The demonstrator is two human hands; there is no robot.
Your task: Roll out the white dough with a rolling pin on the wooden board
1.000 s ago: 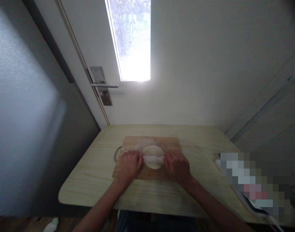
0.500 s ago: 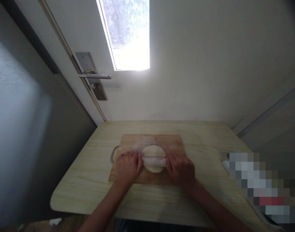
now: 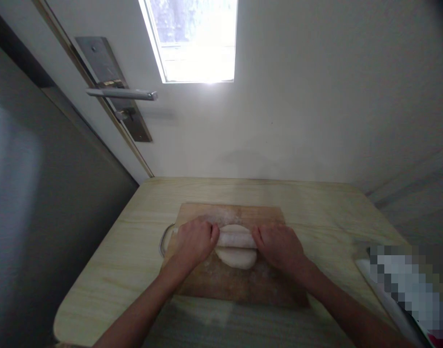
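Note:
A pale round sheet of dough (image 3: 239, 258) lies flat on a wooden cutting board (image 3: 224, 285) dusted with flour. Across the dough's upper half rests a floury rolling pin (image 3: 237, 239), roughly level from side to side. My left hand (image 3: 196, 238) is closed round the pin's left end, and my right hand (image 3: 279, 244) closes on its right end. Both hands cover the pin's ends, so only its middle shows. The board's metal loop handle (image 3: 164, 241) sticks out on the left, beside my left hand.
The board lies on a light wood-grain table (image 3: 108, 270) with rounded corners. Behind the table stands a white door with a lever handle (image 3: 123, 94) and a bright window pane (image 3: 199, 43). A pixelated object (image 3: 406, 285) sits at the table's right edge.
Both hands have moved the rolling pin away from me, from the middle of the dough to its upper half. The camera view has shifted closer to the table and door.

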